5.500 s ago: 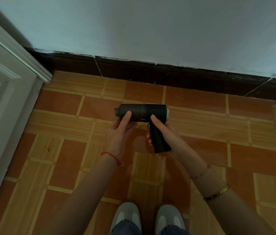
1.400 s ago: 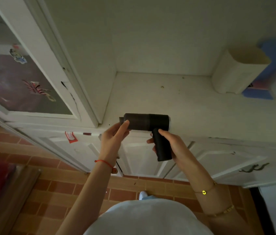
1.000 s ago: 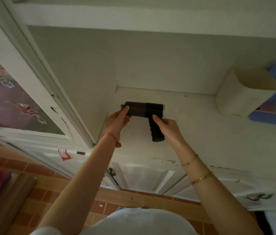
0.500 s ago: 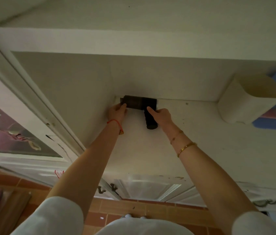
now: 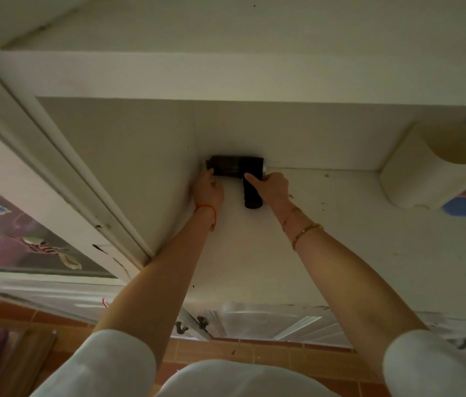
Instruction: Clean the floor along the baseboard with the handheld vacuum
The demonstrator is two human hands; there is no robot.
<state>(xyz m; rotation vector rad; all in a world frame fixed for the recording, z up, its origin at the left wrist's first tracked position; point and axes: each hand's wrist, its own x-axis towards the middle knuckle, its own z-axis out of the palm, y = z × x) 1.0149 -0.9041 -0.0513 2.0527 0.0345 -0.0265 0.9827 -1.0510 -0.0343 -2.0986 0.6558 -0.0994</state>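
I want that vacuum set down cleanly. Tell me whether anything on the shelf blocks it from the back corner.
Nothing visible does. The handheld vacuum, held by the left hand and right hand, is already in the shelf's back left corner; the cream container sits well off to the right.

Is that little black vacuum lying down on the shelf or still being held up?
Lying down. The vacuum rests on the white shelf, barrel against the back wall, handle pointing out; left hand and right hand touch it.

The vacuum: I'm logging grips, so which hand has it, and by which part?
Both hands. The right hand holds the handheld vacuum where the handle meets the barrel; the left hand steadies the barrel's nozzle end.
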